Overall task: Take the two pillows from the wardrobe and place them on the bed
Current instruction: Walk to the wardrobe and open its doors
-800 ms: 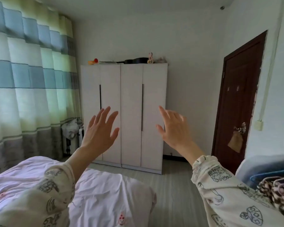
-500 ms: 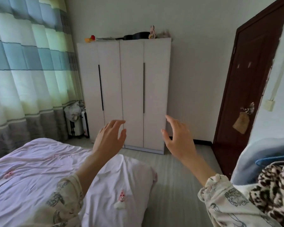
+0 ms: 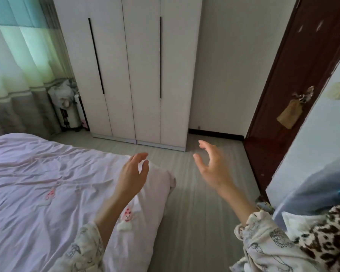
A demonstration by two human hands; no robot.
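Note:
The white wardrobe [image 3: 141, 71] stands against the far wall with all its doors closed and two long black handle strips. No pillow shows. The bed [image 3: 37, 189], covered in a pale pink quilt, fills the lower left. My left hand [image 3: 133, 173] hovers over the bed's near corner, empty, fingers loosely curled and apart. Over the grey floor to its right, my right hand [image 3: 212, 165] is also empty, fingers spread. Both hands are well short of the wardrobe.
A dark brown door [image 3: 294, 91] with a tag on its handle is at the right. Striped curtains [image 3: 18, 61] hang at the left, with a small white appliance [image 3: 69, 110] beside the wardrobe. A leopard-print cloth [image 3: 326, 232] lies at the lower right. Grey floor [image 3: 194, 213] runs between bed and wardrobe.
The view has tilted down and come closer to the wardrobe. Both hands have dropped lower in view and their fingers have relaxed; they still hold nothing.

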